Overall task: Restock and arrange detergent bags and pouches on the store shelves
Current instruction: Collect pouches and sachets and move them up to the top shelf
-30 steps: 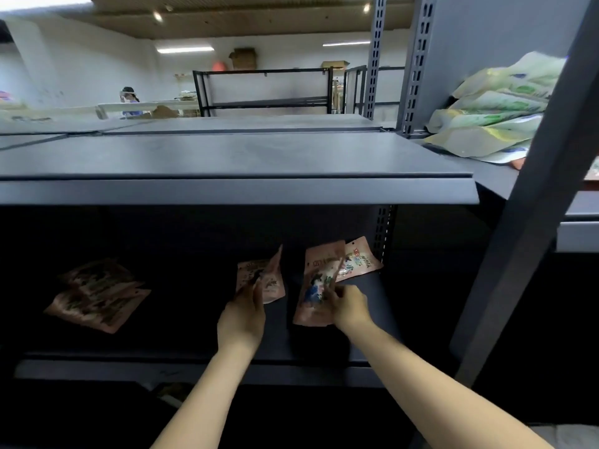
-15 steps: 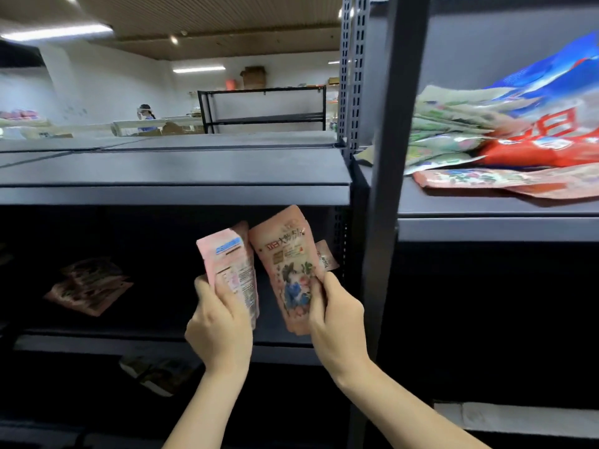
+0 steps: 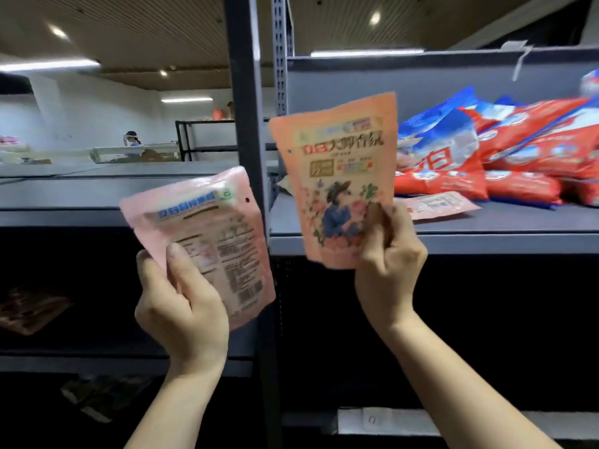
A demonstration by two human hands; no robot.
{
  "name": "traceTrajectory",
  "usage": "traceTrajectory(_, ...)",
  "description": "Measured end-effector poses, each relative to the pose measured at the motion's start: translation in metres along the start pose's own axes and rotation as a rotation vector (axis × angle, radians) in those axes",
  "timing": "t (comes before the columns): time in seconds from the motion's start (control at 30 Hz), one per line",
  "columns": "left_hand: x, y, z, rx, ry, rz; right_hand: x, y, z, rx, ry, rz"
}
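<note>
— your left hand (image 3: pixel 181 314) grips a pink pouch (image 3: pixel 207 234), back label toward you, raised before the left shelf's front edge.

— and your right hand (image 3: pixel 387 264)?

— it pinches an orange pouch's (image 3: pixel 337 176) lower right corner, upright, at the front left corner of the grey shelf (image 3: pixel 486 226). red and blue detergent bags (image 3: pixel 505 157) lie piled toward that shelf's back right.
</note>
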State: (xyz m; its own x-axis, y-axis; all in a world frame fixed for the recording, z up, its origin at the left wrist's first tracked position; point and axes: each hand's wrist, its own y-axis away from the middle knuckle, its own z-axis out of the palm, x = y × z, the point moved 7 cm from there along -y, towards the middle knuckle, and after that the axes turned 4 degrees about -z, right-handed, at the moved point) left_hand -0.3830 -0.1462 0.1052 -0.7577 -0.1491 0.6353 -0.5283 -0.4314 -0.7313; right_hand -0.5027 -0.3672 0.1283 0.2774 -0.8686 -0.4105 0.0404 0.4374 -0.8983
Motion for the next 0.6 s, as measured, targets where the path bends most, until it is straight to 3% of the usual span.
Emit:
traceTrajectory(0.23, 0.064, 0.000, 0.064, -0.138, 0.059, 0.012, 0.055, -0.091, -0.043, 0.040, 0.352, 0.004)
traceTrajectory(0.37, 0.082, -0.005, 0.108, -0.155, 0.082, -0.023, 0.086, -0.124, -0.051, -0.036, 0.486, -0.041)
traceTrajectory(0.43, 0.088, -0.006, 0.128, -0.144, 0.059, -0.008, 0.103, -0.129, -0.040, -0.253, 0.714, -0.109)
traceTrajectory(0.5, 0.089, -0.006, 0.149, -0.146, 0.001, -0.004, 0.127, -0.122, -0.022, -0.595, 0.929, -0.119)
traceTrajectory(0.57, 0.089, -0.006, 0.168, -0.143, -0.067, 0.016, 0.145, -0.111, -0.017, -0.819, 0.962, 0.008)
traceTrajectory(0.6, 0.089, -0.006, 0.177, -0.141, -0.092, 0.034, 0.149, -0.108, -0.018, -0.848, 0.928, 0.060)
